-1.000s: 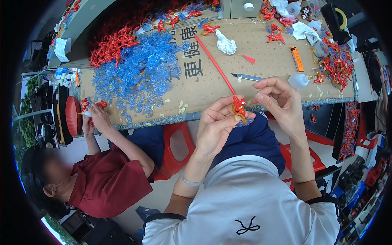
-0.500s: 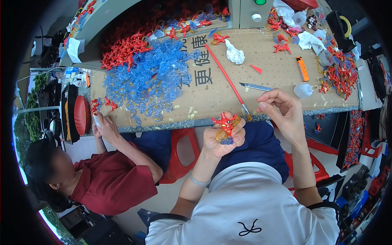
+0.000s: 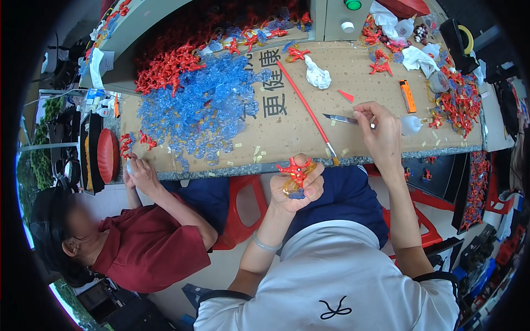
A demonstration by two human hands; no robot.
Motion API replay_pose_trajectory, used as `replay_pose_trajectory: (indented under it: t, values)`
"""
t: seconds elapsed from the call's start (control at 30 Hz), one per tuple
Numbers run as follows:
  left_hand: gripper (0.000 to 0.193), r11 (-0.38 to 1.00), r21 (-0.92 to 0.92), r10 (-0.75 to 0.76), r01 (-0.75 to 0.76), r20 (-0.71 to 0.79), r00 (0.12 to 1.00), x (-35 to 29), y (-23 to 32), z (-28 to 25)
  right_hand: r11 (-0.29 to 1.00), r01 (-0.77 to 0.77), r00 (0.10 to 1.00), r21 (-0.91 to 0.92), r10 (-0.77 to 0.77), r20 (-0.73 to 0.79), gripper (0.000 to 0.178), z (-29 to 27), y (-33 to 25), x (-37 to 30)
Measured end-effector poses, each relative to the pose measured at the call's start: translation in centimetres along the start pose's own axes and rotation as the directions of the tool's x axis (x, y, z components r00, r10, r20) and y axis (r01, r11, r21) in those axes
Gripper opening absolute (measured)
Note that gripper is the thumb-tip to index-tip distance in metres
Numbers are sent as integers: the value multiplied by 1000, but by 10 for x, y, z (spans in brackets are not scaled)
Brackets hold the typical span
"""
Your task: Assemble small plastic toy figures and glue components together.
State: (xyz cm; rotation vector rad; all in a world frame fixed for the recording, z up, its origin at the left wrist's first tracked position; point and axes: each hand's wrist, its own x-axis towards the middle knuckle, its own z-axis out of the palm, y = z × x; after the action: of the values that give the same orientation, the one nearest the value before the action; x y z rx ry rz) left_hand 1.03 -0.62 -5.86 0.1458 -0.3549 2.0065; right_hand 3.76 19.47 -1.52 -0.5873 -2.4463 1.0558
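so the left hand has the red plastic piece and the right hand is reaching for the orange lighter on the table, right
Not quite. The left hand does hold the red plastic piece, but in the head view the right hand is at the craft knife on the table, not the orange lighter, which lies untouched further back.

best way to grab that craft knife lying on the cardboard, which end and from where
Probably by the handle end of the craft knife, where the right hand already reaches, coming from the right. It lies flat on the cardboard-covered table with its pointed blade aimed left, so fingers stay behind the edge.
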Motion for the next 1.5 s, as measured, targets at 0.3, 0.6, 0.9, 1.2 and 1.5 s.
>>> replay_pose_trajectory:
  t: [0.3,0.6,0.9,1.2,1.5]
  values:
    - [31,999,27,18,-19,10,1000,-11,9,-3,970,171,972,-172,-195,-131,11,22,26,28]
    - [33,994,106,-8,22,-124,992,-8,17,-6,935,254,953,-246,-285,-98,15,39,32,34]
    - [33,991,131,41,-25,-123,992,-7,15,-15,889,-11,950,458,-134,283,13,-14,-60,-39]
    - [37,927,375,71,-3,-168,983,1,13,-14,893,48,968,448,-151,198,9,-10,-69,-46]
    - [41,880,472,156,-44,-200,967,2,10,-10,914,81,985,399,-136,111,10,-6,-68,-50]
